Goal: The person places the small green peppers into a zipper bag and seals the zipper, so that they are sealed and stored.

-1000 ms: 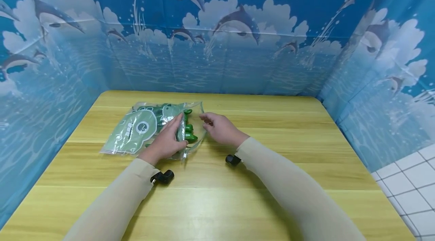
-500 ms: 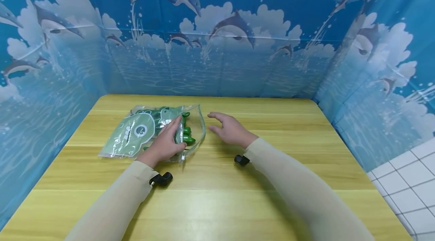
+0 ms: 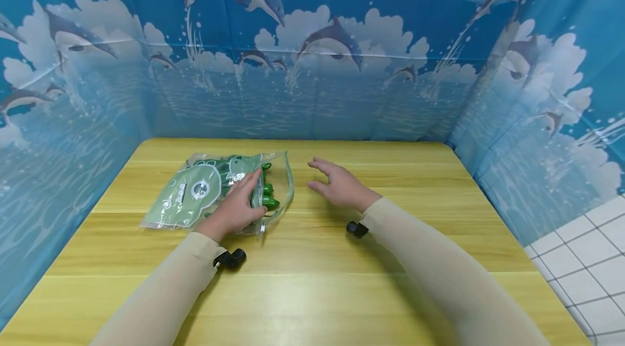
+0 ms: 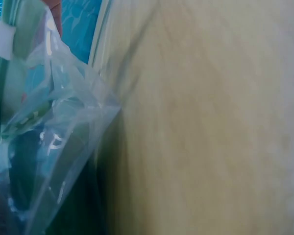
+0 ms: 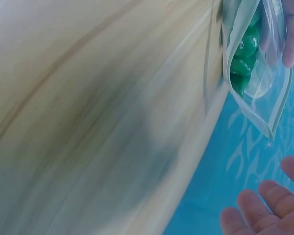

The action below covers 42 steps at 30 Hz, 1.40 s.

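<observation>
A clear zip bag [image 3: 183,194] with a pale green print lies on its side on the left half of the table, its mouth gaping to the right. Several shiny green peppers [image 3: 270,202] show inside the mouth; the right wrist view has them too [image 5: 245,51]. The left hand [image 3: 235,207] lies over the bag and holds its upper lip, thumb toward the near side. A white slider [image 4: 5,39] sits on the green zip strip in the left wrist view. The right hand [image 3: 342,186] hovers right of the mouth, fingers spread and holding nothing, apart from the bag.
The yellow wooden table [image 3: 312,292] has a blue dolphin-print curtain [image 3: 312,91] behind it and at both sides. White floor tiles [image 3: 591,259] show at the right. A small black camera [image 3: 230,259] is strapped to each wrist.
The right hand has drawn away from the bag's mouth to the right, and its fingers have spread. The left hand stays on the bag. The view has shifted slightly.
</observation>
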Each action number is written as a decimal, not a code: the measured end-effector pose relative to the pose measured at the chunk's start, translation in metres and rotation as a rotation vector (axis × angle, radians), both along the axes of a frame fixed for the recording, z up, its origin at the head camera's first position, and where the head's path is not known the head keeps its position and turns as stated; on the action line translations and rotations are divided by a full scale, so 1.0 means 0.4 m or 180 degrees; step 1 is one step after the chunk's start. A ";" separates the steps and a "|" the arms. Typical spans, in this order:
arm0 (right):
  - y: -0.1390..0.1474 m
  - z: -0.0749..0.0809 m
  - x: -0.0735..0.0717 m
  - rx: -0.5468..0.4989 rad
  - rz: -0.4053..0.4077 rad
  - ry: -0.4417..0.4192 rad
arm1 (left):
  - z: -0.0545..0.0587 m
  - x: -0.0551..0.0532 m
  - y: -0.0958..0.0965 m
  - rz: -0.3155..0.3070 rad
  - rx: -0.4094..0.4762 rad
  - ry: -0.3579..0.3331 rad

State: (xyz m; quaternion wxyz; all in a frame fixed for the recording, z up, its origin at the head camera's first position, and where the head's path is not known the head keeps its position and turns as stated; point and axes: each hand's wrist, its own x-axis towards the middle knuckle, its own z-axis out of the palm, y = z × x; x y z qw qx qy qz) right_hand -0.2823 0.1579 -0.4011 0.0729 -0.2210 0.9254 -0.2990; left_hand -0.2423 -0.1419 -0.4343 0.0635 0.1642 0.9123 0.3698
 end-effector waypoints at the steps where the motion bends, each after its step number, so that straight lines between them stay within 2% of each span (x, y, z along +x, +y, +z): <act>1: 0.005 -0.001 -0.001 0.0002 -0.0006 0.0002 | 0.001 0.001 0.001 -0.0007 -0.0007 -0.0002; 10: 0.035 0.009 0.006 0.0023 -0.0078 -0.0008 | 0.010 0.008 0.014 -0.0184 -0.0009 0.0078; 16: 0.048 0.016 0.009 0.0085 -0.0125 -0.0023 | 0.013 0.008 0.020 -0.0275 -0.0066 0.0234; 22: 0.059 0.017 0.008 0.0105 -0.0115 0.0003 | 0.022 0.012 0.031 -0.0285 -0.0194 0.0350; 38: 0.077 0.018 0.007 0.0155 -0.0126 0.0043 | 0.053 0.028 0.054 -0.0388 -0.0291 0.0642; 42: 0.078 0.019 0.010 0.0158 -0.0145 0.0043 | 0.056 0.031 0.059 -0.0383 -0.0360 0.0787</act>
